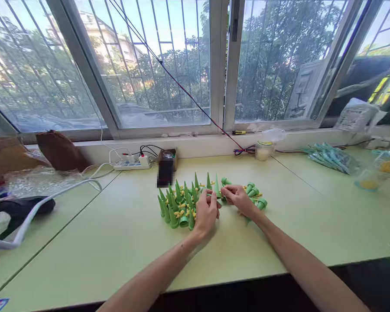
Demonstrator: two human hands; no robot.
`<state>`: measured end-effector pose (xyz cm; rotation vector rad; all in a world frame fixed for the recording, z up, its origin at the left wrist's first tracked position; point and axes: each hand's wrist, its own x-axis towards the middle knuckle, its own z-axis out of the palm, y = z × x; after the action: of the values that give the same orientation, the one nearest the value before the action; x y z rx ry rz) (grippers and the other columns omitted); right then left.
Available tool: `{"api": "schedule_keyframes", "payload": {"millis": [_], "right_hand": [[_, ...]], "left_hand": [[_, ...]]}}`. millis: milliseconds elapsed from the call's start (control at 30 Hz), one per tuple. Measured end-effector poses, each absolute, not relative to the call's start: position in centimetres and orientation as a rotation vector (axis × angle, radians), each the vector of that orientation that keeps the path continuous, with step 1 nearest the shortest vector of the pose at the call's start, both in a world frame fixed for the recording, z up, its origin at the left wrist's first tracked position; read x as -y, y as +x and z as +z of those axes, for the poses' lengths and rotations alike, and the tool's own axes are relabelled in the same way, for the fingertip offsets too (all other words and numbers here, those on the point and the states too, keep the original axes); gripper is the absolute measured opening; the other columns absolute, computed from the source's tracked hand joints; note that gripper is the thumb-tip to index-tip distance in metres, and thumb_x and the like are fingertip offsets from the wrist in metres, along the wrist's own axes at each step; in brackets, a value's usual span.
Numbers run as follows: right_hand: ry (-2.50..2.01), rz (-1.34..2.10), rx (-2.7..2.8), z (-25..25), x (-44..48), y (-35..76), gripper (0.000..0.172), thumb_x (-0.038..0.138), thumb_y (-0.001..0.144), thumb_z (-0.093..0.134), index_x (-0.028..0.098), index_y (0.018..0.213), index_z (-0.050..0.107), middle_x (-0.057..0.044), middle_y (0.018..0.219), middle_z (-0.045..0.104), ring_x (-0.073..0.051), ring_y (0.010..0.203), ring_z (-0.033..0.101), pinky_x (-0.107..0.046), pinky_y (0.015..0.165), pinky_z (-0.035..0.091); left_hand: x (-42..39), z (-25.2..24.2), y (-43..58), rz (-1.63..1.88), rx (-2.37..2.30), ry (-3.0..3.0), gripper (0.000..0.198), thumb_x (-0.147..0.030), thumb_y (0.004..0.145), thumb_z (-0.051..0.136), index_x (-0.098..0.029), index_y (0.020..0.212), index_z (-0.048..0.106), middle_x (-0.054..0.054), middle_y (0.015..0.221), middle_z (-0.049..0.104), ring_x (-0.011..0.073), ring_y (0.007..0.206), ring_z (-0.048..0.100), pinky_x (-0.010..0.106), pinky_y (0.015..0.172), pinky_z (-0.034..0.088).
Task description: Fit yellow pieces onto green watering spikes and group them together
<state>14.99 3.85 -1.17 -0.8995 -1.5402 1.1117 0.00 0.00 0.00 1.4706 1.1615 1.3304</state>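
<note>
My left hand (208, 213) is curled round a green watering spike (217, 187), whose pointed tip stands up between my hands. My right hand (238, 199) pinches at the side of that spike; what lies between its fingertips is too small to make out. Several green spikes (173, 219) with small yellow valves (179, 214) stand upright in a cluster left of my left hand, and an open green base ring (183, 222) faces me there. More green spikes (261, 203) lie on their sides by my right hand, partly hidden behind it.
The pale table (117, 242) runs below a window. At the back are a dark blurred item (165, 173), a power strip (131, 165) and a jar (263, 150). Bagged green pieces (331, 158) lie right; a white tube (29, 221) and plastic wrap (35, 180) lie left.
</note>
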Motion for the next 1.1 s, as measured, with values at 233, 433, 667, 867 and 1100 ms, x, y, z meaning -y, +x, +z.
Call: {"api": "schedule_keyframes", "payload": {"millis": [233, 433, 667, 867, 1100], "right_hand": [[-0.966, 0.963, 1.545, -1.0, -3.9, 14.6, 0.044, 0.058, 0.087, 0.061, 0.019, 0.067, 0.058, 0.005, 0.052, 0.037, -0.011, 0.049, 0.029, -0.028, 0.048, 0.021], [-0.982, 0.926, 1.533, -0.6, -3.5, 14.4, 0.044, 0.058, 0.086, 0.062, 0.019, 0.066, 0.059, 0.005, 0.052, 0.038, -0.011, 0.051, 0.029, -0.028, 0.049, 0.022], [-0.978, 0.938, 1.515, -0.9, -3.7, 14.4, 0.047, 0.059, 0.086, 0.064, 0.018, 0.063, 0.059, 0.005, 0.053, 0.035, -0.011, 0.052, 0.027, -0.028, 0.049, 0.02], [-0.98, 0.92, 1.406, -1.4, -4.2, 14.4, 0.046, 0.06, 0.084, 0.067, 0.017, 0.067, 0.062, 0.005, 0.052, 0.037, -0.01, 0.05, 0.029, -0.027, 0.048, 0.022], [-0.855, 1.048, 1.334, -1.1, -4.2, 14.6, 0.044, 0.06, 0.084, 0.069, 0.02, 0.07, 0.056, 0.005, 0.053, 0.042, -0.011, 0.047, 0.035, -0.026, 0.045, 0.025]], "left_hand": [[0.1, -0.1, 0.1, 1.412, -1.099, 1.424, 0.035, -0.047, 0.095, 0.053, -0.021, 0.113, 0.04, -0.007, 0.06, 0.061, 0.0096, 0.036, 0.049, 0.02, 0.038, 0.038], [0.1, -0.1, 0.1, 1.431, -1.06, 1.4, 0.041, -0.049, 0.094, 0.056, -0.021, 0.117, 0.038, -0.008, 0.061, 0.061, 0.0101, 0.036, 0.05, 0.02, 0.038, 0.04], [0.6, -0.1, 0.5, 1.449, -1.06, 1.445, 0.042, -0.04, 0.091, 0.063, -0.021, 0.12, 0.039, -0.01, 0.064, 0.057, 0.0091, 0.039, 0.051, 0.02, 0.04, 0.039], [1.3, 0.0, 0.8, 1.441, -1.051, 1.574, 0.035, -0.035, 0.094, 0.06, -0.022, 0.12, 0.041, -0.008, 0.07, 0.057, 0.0071, 0.044, 0.05, 0.019, 0.045, 0.04], [0.9, 0.1, 0.5, 1.483, -1.091, 1.48, 0.035, -0.046, 0.099, 0.052, -0.021, 0.122, 0.042, -0.007, 0.076, 0.054, 0.0072, 0.043, 0.05, 0.02, 0.042, 0.04]]}}
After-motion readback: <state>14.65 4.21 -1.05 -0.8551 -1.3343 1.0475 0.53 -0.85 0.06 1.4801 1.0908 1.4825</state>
